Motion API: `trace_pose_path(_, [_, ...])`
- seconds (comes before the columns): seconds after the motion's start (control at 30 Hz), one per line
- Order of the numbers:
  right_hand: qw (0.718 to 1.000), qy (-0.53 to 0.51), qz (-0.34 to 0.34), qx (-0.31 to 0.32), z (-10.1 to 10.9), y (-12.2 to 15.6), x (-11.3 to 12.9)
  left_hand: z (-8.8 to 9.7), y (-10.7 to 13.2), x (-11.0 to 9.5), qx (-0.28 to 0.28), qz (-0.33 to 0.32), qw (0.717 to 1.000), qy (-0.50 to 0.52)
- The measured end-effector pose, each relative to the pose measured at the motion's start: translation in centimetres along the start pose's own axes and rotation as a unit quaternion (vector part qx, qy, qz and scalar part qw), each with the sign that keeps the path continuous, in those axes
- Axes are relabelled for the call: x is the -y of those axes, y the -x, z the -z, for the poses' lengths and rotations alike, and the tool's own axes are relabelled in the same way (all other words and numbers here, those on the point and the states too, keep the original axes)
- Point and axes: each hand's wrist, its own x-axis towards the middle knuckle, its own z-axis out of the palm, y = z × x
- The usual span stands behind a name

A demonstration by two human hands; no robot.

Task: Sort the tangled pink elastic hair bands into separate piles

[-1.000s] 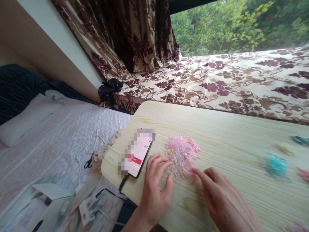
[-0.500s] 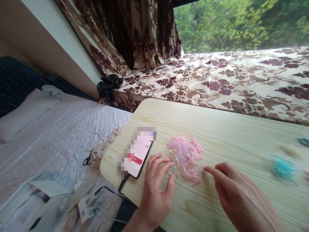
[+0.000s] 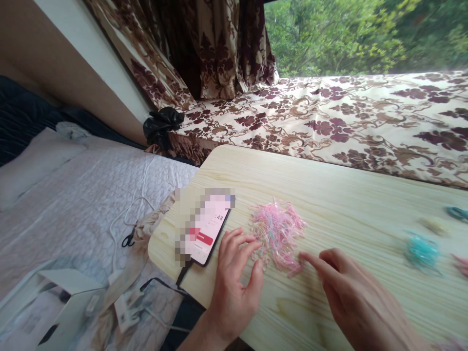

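Observation:
A loose heap of small pink elastic bands, with some clear and pale ones among them, lies on the wooden table. My left hand rests at the heap's left edge, fingers curved and thumb apart, with nothing seen in its grasp. From the right, my right hand stretches its index finger to the heap's lower right edge, at or very near the bands. Its other fingers are bent and partly hidden; I see nothing held in it.
Left of the heap lies a phone with a cable plugged in. Toward the right are a turquoise clump of bands, a yellowish clump and a dark teal one. A bed adjoins the table; a power strip lies on it.
My right hand has moved left, bringing its index fingertip to the edge of the pink heap. My left hand keeps nearly the same pose. The whole view has shifted slightly.

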Motion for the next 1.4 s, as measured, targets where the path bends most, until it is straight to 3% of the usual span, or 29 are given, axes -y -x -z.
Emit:
trace_pose_path(0.27, [0.998, 0.042, -0.038, -0.003, 1.3, 2.1, -1.0, -0.1, -0.1, 0.0, -0.009, -0.006, 1.000, -0.007])
trace_pose_path(0.43, [1.000, 0.019, -0.016, -0.014, 0.7, 0.2, -0.6, -0.1, 0.0, 0.0, -0.004, -0.008, 1.000, -0.009])
trace_pose_path(0.6, [0.999, 0.038, 0.015, 0.014, 0.8, -0.9, -0.9, -0.1, 0.0, 0.0, -0.008, -0.009, 1.000, -0.011])
trace_pose_path(0.77, [0.998, 0.056, 0.001, -0.008, 1.6, 0.1, -1.6, -0.1, 0.1, 0.0, -0.011, -0.011, 1.000, -0.009])
trace_pose_path(1.1, [0.999, 0.019, -0.042, 0.017, 0.1, -0.3, -1.0, -0.1, 0.0, -0.1, -0.012, -0.010, 1.000, -0.018])
trace_pose_path(1.4, [0.991, -0.086, -0.101, 0.005, 2.3, 3.5, -0.7, -0.1, 0.2, 0.5, 0.002, -0.020, 0.999, -0.034])
